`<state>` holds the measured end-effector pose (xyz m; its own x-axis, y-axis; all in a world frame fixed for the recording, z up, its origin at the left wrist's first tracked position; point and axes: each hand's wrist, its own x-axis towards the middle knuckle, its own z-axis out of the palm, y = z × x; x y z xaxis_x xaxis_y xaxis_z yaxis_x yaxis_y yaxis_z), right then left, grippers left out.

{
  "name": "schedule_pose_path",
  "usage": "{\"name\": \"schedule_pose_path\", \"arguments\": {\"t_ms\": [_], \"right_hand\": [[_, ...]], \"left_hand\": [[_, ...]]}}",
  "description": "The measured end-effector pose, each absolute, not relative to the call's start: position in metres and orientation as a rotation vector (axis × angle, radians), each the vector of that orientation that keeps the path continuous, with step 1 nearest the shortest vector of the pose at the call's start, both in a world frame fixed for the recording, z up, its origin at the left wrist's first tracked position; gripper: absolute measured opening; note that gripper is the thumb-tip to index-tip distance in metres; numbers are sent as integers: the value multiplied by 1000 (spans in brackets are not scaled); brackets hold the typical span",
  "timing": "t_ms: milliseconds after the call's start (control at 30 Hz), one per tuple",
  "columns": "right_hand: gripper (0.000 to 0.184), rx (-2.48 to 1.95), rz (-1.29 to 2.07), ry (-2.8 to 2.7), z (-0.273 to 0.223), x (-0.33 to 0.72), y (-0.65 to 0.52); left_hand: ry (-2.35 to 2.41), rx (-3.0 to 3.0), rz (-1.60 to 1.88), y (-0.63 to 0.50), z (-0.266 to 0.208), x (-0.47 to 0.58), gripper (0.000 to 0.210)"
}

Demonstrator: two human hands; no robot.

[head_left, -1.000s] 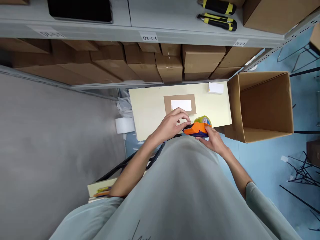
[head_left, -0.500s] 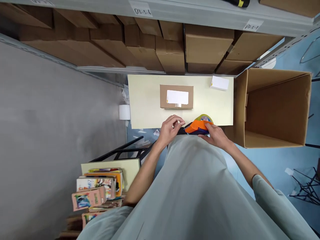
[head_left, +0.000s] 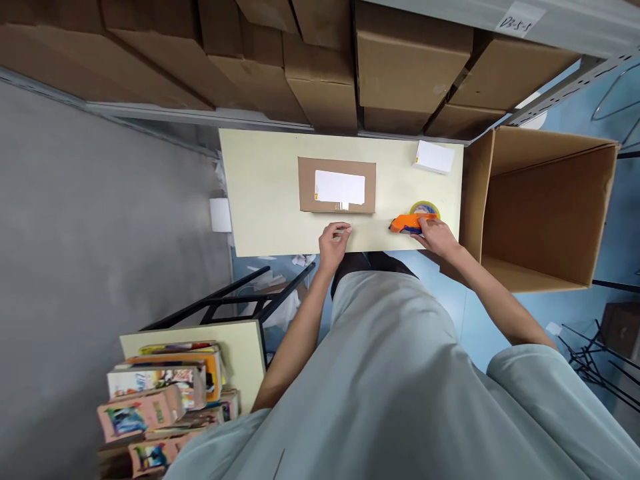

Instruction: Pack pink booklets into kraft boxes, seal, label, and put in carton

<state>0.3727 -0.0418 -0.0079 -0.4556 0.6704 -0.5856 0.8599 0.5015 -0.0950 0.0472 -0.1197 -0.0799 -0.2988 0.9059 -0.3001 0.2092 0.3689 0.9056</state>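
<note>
Where the brown box [head_left: 307, 187] lies: as I watch from far off, I see it flat on the table [head_left: 265, 193], just past the left hand [head_left: 332, 248], with its white label [head_left: 340, 187] facing up.
Box's long way: it runs side to side, so one long side faces the person.
Nearer hand: the left one; it is in front of that long side and does not touch it. The right hand [head_left: 436, 237] is farther off, past the box's right end.
Left hand's fingers: finger and thumb come close together. A thin see-through strip seems to run from them toward the tape tool [head_left: 406, 224], but it is too faint for me, so I can't tell if they pinch it.
Right hand's grip: it holds the orange tape tool by the right end.
Tape tool's place: to the right of the box and closer to the body, with a yellow roll [head_left: 425, 204] at its far side. It runs side to side too, and its front points left. I can't tell if it touches the table.
Small white box [head_left: 434, 157]: in the table's far right corner, apart from both hands.
</note>
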Motion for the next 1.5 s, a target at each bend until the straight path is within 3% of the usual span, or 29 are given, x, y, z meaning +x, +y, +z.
{"name": "schedule_pose_path", "arguments": {"t_ms": [300, 700, 900, 1167, 1500], "right_hand": [[53, 1228, -461, 2284, -54, 366, -25], [54, 1433, -508, 2265, -71, 347, -23], [57, 1447, -498, 2250, -71, 342, -27], [54, 1408, -487, 2278, -67, 341, -23], [51, 1330, -492, 2339, -68, 334, -24]], "left_hand": [[2037, 814, 1193, -114, -123, 89, 6], [2182, 363, 1406, -79, -148, 113, 4], [2056, -51, 1333, -62, -156, 116, 48], [1775, 55, 1165, -61, -147, 86, 36], [1860, 8, 976, 2, -118, 57, 49]]}}
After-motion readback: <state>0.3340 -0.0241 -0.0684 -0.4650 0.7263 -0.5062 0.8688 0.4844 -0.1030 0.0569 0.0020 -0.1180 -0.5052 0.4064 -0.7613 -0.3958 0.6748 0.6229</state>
